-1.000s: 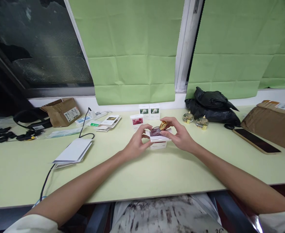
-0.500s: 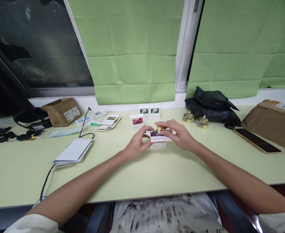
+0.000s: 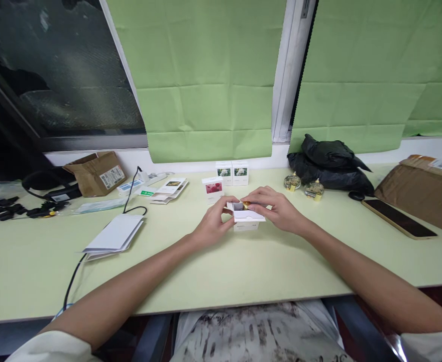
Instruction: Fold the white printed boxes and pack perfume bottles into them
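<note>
A small white box (image 3: 246,225) with its top flaps up is between my two hands at the middle of the table. My left hand (image 3: 216,221) is closed on the box's left side, fingers at the rim and thumb at the front. Inside the opening, the gold top of a perfume bottle (image 3: 245,205) shows; the rest of that bottle is hidden by the box. My right hand (image 3: 275,207) pinches this gold top from the right, over the opening. Two similar round glass perfume bottles, a left one (image 3: 292,181) and a right one (image 3: 314,190), stand to the right.
Behind my hands stand a box with a red picture (image 3: 213,188) and two white flower boxes (image 3: 232,173). Flattened cartons (image 3: 113,234) lie left, near a cable and an opened brown box (image 3: 95,174). At right are black bags (image 3: 328,163), a phone (image 3: 398,218) and a large carton (image 3: 424,193).
The gold-topped perfume bottle has gone down deeper into the white box, with my right hand's fingers lower over the opening. My left hand keeps its hold on the box.
</note>
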Demonstrator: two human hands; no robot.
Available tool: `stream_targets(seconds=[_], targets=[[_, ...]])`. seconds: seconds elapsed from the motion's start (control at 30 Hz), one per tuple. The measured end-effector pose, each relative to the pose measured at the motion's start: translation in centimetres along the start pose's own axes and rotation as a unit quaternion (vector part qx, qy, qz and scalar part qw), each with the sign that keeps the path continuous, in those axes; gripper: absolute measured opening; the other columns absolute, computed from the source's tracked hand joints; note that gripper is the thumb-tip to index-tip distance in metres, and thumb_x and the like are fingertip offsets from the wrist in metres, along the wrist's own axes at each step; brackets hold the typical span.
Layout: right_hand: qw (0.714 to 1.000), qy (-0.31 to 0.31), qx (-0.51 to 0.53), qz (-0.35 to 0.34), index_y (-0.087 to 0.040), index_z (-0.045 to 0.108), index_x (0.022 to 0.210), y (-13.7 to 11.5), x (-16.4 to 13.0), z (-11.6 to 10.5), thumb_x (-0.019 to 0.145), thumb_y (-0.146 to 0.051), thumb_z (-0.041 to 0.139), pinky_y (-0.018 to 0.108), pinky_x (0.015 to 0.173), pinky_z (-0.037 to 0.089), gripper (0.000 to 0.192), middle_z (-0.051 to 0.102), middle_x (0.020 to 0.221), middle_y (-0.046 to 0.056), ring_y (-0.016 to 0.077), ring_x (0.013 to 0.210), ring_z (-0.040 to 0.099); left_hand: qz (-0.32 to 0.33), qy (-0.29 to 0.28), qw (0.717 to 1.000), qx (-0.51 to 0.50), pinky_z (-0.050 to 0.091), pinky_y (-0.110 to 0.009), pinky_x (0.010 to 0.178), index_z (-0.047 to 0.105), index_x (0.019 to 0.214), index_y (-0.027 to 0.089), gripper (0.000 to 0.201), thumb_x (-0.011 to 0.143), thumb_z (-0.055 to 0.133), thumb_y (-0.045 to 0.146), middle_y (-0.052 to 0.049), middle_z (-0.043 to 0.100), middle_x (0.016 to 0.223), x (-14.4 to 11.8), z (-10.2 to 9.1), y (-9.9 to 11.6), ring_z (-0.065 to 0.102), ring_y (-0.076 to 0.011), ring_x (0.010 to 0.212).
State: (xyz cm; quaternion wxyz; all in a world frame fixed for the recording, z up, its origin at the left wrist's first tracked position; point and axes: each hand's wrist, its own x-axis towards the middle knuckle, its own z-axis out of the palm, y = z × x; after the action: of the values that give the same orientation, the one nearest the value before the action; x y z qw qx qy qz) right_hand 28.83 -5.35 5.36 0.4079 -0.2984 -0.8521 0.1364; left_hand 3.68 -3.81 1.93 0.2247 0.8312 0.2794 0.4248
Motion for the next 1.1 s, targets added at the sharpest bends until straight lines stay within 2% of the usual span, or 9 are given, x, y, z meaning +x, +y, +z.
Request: stream_targets(seconds=[0.2, 0.33, 0.43, 0.57, 0.67, 0.77, 0.93, 1.1], targets=[[1.0, -0.007, 0.021, -0.006, -0.034, 0.08, 0.118, 0.4, 0.2, 0.0, 0.106, -0.029, 0.058, 0.044, 0.101, 0.05, 0.025, 0.073, 0.116, 0.006, 0.0249, 0.112, 0.064, -0.013, -0.008, 1.0, 0.002, 0.062, -0.042, 0.1, 0.054, 0.131, 0.026, 0.038, 0.095, 0.063, 0.017, -0.006, 0.065, 0.13, 0.0, -0.1, -0.3, 0.068, -0.0207, 0.113], [1.0, -0.002, 0.021, -0.011, -0.032, 0.078, 0.117, 0.5, 0.2, 0.1, 0.107, -0.03, 0.057, 0.043, 0.099, 0.051, 0.024, 0.073, 0.115, 0.006, 0.0244, 0.112, 0.065, -0.005, -0.007, 1.0, -0.003, 0.062, -0.042, 0.099, 0.054, 0.131, 0.026, 0.037, 0.096, 0.064, 0.018, -0.006, 0.065, 0.128, 0.0, -0.1, -0.4, 0.068, -0.0206, 0.113], [1.0, 0.008, 0.02, -0.007, -0.03, 0.076, 0.117, 0.5, 0.0, 0.3, 0.107, -0.032, 0.055, 0.04, 0.092, 0.053, 0.023, 0.072, 0.115, 0.007, 0.0243, 0.109, 0.065, 0.001, -0.004, 1.0, 0.002, 0.062, -0.042, 0.099, 0.053, 0.132, 0.027, 0.038, 0.096, 0.065, 0.018, -0.006, 0.064, 0.128, 0.0, 0.0, -0.4, 0.067, -0.0202, 0.113], [0.998, 0.053, 0.03, 0.03, -0.026, 0.068, 0.116, 0.5, -0.2, 0.6, 0.107, -0.036, 0.056, 0.036, 0.079, 0.053, 0.018, 0.069, 0.11, 0.007, 0.0225, 0.097, 0.066, 0.006, 0.017, 1.0, -0.015, 0.064, -0.042, 0.096, 0.047, 0.131, 0.027, 0.042, 0.095, 0.068, 0.021, -0.008, 0.056, 0.133, -0.1, 0.1, -0.6, 0.065, -0.0208, 0.116], [0.994, 0.094, 0.026, 0.045, -0.025, 0.063, 0.112, 0.5, -0.3, 0.6, 0.108, -0.038, 0.054, 0.037, 0.081, 0.053, 0.016, 0.068, 0.106, 0.006, 0.0228, 0.095, 0.065, -0.003, 0.026, 0.999, -0.038, 0.064, -0.043, 0.094, 0.041, 0.132, 0.028, 0.05, 0.094, 0.072, 0.022, -0.008, 0.055, 0.129, -0.2, 0.3, -0.9, 0.067, -0.0199, 0.111], [0.993, 0.117, 0.009, 0.021, -0.025, 0.063, 0.105, 0.4, -0.3, 0.4, 0.108, -0.039, 0.051, 0.041, 0.082, 0.053, 0.018, 0.067, 0.1, 0.007, 0.0237, 0.091, 0.063, 0.001, 0.025, 0.999, -0.049, 0.065, -0.045, 0.095, 0.036, 0.133, 0.029, 0.054, 0.095, 0.073, 0.024, -0.006, 0.056, 0.125, -0.3, 0.4, -1.1, 0.069, -0.0187, 0.107], [0.992, 0.119, -0.011, -0.031, -0.025, 0.061, 0.103, -0.1, -0.5, 0.0, 0.107, -0.035, 0.053, 0.043, 0.082, 0.052, 0.013, 0.065, 0.098, 0.008, 0.0248, 0.091, 0.06, 0.065, 0.043, 0.997, -0.012, 0.065, -0.044, 0.093, 0.036, 0.136, 0.03, 0.051, 0.098, 0.07, 0.025, -0.009, 0.051, 0.135, -0.4, 0.5, -1.2, 0.068, -0.0174, 0.108], [0.986, 0.134, -0.046, -0.088, -0.026, 0.06, 0.098, -0.4, -0.7, -0.3, 0.104, -0.029, 0.056, 0.046, 0.084, 0.049, 0.009, 0.065, 0.095, 0.008, 0.0257, 0.089, 0.06, 0.158, 0.062, 0.985, 0.038, 0.066, -0.043, 0.091, 0.036, 0.136, 0.031, 0.05, 0.099, 0.068, 0.021, -0.012, 0.048, 0.141, -0.2, 0.3, -1.4, 0.054, -0.0248, 0.135]])
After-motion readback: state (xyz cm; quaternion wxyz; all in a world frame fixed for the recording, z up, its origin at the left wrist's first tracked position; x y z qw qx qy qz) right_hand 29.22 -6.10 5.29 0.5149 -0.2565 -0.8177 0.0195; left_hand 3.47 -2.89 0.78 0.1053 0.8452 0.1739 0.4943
